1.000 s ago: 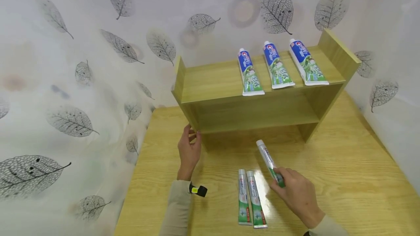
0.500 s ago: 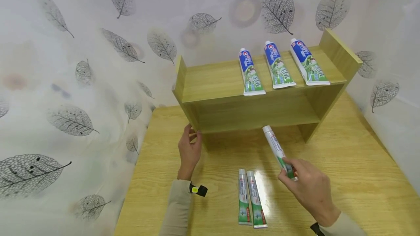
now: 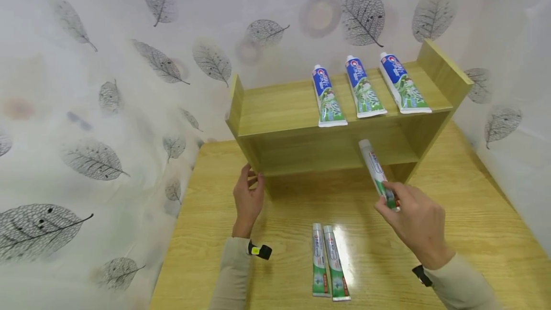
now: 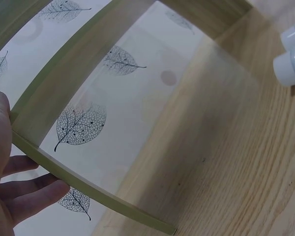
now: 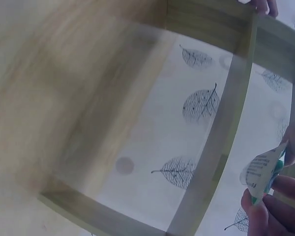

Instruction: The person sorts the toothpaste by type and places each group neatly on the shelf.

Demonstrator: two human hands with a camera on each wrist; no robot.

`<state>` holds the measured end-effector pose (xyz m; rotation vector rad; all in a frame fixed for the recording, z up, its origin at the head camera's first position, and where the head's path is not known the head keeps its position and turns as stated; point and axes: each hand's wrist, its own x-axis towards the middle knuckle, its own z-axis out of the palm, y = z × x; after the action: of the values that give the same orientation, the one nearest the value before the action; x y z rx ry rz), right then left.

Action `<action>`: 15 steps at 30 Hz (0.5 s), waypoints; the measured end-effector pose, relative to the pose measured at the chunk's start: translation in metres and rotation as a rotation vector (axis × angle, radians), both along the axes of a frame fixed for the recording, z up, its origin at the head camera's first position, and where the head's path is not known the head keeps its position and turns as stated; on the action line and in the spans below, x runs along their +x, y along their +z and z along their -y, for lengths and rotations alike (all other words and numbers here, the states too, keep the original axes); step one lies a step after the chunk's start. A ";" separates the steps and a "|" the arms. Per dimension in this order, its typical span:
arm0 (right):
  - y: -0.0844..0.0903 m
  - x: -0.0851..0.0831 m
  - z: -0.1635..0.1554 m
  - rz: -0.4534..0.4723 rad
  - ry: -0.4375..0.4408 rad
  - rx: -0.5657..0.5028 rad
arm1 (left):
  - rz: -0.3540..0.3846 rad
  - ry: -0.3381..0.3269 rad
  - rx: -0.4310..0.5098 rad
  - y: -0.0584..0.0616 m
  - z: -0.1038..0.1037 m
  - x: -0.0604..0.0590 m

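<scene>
Rising tube [image 3: 375, 169]: now before lower shelf [image 3: 318, 152] of rack [image 3: 284, 109], likely within placing reach.
Right hand [image 3: 415, 221]: my fingers pinch its tail.
Left hand [image 3: 249, 200]: gripping rack's left end.

The tube [image 3: 372, 164] I hold is right of centre in the head view, pinched near its flat end by my right fingers [image 3: 400, 189]; its whitish cap [image 3: 364, 143] points up and slightly left, the body below is pale with printing, and the tail is green with a touch of red; the cap end overlaps the lower opening of the shelf [image 3: 275, 109], though I cannot tell whether it is inside or just in front; the shelf, of yellowish wood, stands upright across the upper middle and right, two boards between side panels; my left fingers [image 4: 37, 200] hold its left panel low down.
</scene>
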<state>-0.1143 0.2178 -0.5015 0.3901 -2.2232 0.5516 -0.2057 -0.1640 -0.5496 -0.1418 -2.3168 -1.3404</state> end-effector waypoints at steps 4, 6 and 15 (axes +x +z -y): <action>0.008 -0.019 -0.006 -0.013 -0.038 -0.019 | 0.000 -0.007 -0.005 -0.001 0.001 -0.001; 0.011 -0.027 -0.010 -0.010 -0.056 -0.017 | -0.008 -0.010 0.001 0.000 0.001 0.000; 0.013 -0.055 -0.030 0.060 -0.125 0.017 | -0.029 -0.017 -0.002 0.001 0.001 0.002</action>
<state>-0.1698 0.2474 -0.4882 0.2442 -2.2935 0.4840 -0.2039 -0.1646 -0.5486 -0.1810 -2.2979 -1.3364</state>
